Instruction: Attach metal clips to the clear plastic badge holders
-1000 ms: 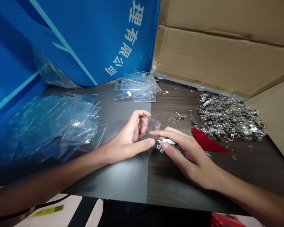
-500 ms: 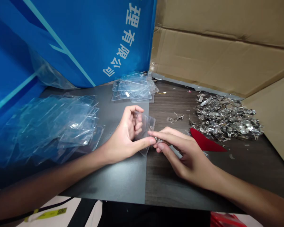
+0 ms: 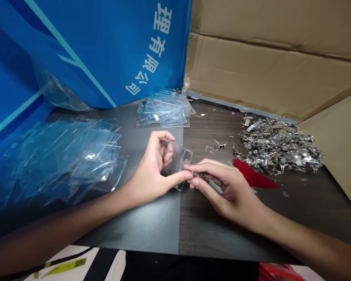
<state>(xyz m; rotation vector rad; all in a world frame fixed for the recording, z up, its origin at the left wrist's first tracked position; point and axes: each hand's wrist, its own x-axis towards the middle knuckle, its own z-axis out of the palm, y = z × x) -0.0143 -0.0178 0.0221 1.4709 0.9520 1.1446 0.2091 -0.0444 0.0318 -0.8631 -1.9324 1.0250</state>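
My left hand holds a clear plastic badge holder upright between thumb and fingers, over the join of the black and wood-grain surfaces. My right hand pinches a small metal clip between thumb and forefinger, right against the holder's lower right edge. Most of the clip is hidden by my fingers. Its exact contact with the holder's slot cannot be seen. A punched hole shows near the holder's upper right corner.
Loose clear holders lie in a large heap at left and a smaller stack at the back. A pile of metal clips sits at right beside a red felt piece. A blue banner and cardboard stand behind.
My right fingers have closed further over the clip, hiding its white strap. The clip has moved closer to the holder's edge, and the holder has turned slightly in my left hand.
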